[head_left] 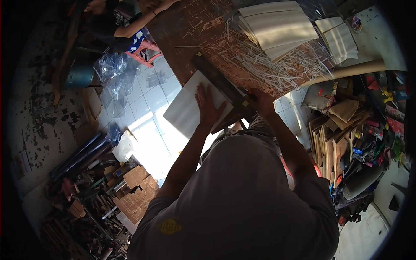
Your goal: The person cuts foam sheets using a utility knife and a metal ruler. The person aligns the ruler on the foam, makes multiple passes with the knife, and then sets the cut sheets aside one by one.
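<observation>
My left hand lies flat with its fingers spread on a pale rectangular sheet, pressing it near its right side. The sheet rests at the table's near corner and juts past the edge on the left. Along its far right side runs a long dark bar with small yellow marks near its ends. My right hand is closed beside the bar's near end. Something dark and thin pokes from its fingers, too shadowed to name.
On the brown worktable lie a heap of thin pale strips and stacked pale sheets. Across the table, a co-worker's arm reaches in near a pink stool. Cardboard pieces stand at right; wood scraps lie at left.
</observation>
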Tool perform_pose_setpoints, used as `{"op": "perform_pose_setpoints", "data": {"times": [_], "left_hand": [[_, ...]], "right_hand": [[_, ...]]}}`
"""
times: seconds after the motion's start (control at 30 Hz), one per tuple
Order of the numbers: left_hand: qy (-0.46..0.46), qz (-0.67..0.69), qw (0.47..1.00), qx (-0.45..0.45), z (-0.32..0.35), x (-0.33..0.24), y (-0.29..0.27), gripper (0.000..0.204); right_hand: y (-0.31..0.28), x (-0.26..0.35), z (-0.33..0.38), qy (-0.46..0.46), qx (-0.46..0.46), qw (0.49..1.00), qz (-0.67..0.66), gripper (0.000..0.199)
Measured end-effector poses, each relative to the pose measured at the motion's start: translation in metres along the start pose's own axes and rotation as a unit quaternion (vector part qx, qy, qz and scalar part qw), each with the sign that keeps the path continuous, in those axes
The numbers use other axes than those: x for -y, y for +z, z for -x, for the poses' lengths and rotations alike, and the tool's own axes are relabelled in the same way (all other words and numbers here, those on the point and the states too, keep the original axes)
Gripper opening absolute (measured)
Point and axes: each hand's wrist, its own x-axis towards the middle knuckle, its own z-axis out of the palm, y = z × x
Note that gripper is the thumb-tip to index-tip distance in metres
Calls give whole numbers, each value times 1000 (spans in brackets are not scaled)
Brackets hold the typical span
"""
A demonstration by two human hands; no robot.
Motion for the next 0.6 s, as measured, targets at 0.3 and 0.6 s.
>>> {"op": "perform_pose_setpoints", "data": {"times": [0.3,0.6], "left_hand": [[-73,-59,995,-20,33,41,-26,108],[-68,-20,997,-5,40,48,-38,113]], "right_hand": [[19,-46,-18,-257,17,959,118,30],[1,-16,-33,93,-137,986,26,32]]}}
